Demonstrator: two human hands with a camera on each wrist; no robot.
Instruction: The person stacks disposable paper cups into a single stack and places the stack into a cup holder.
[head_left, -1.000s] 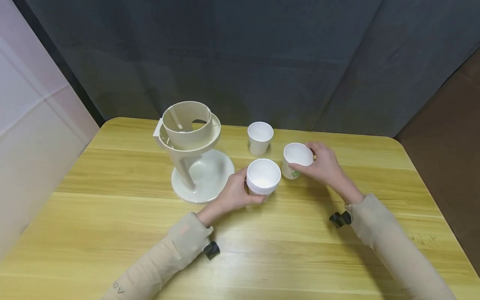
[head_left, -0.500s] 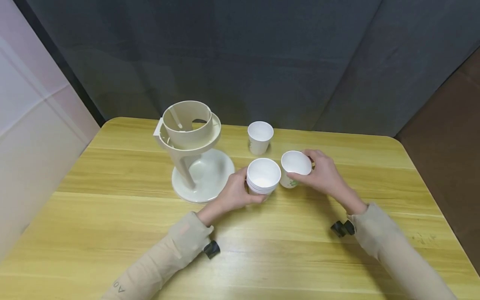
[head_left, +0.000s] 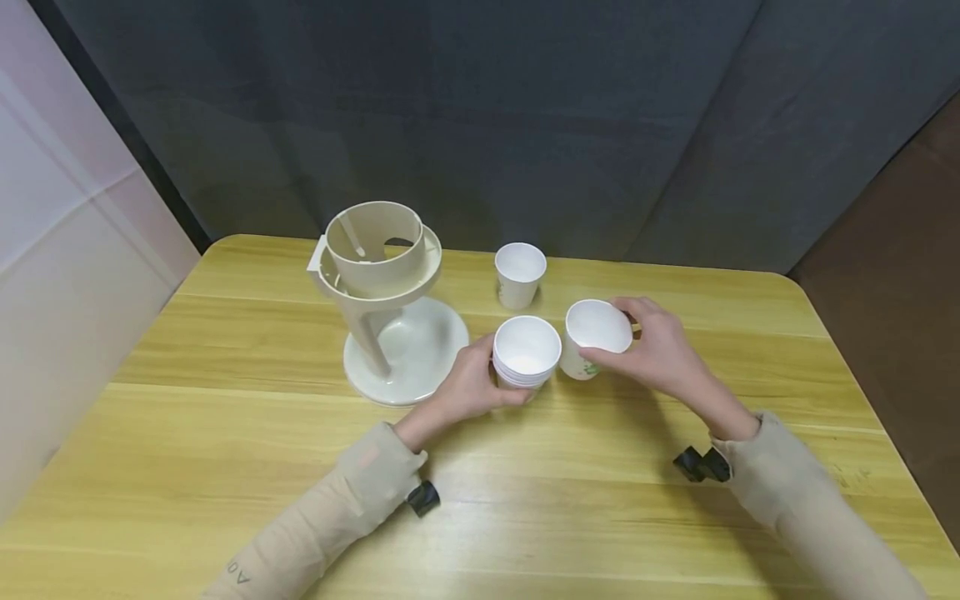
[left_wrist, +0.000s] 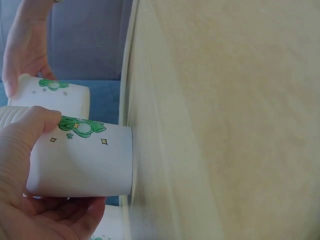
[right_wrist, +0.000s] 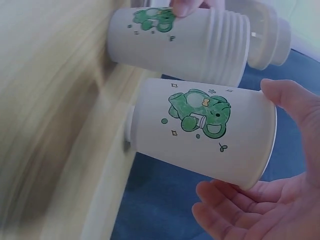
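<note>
My left hand [head_left: 474, 385] grips a nested stack of white paper cups [head_left: 527, 348] upright on the table, thumb on the near side, fingers behind. In the left wrist view the thumb lies beside a green printed bear on the stack [left_wrist: 85, 165]. Just to the right, my right hand [head_left: 654, 346] holds a single paper cup [head_left: 597, 327] between thumb and fingers near its rim. The right wrist view shows this cup's green bear print [right_wrist: 202, 112], its base close to the tabletop. Another white paper cup [head_left: 521, 275] stands upright behind the stack.
A cream plastic stand [head_left: 378, 283] with a ring-shaped holder and a round base [head_left: 442, 333] stands left of the stack. All of this rests on a wooden table [head_left: 247, 467]. A dark curtain [head_left: 465, 117] hangs behind the table's far edge.
My right hand has brought its cup toward the table's front edge, then shifted it slightly right. The left hand and the stack have stayed in place.
</note>
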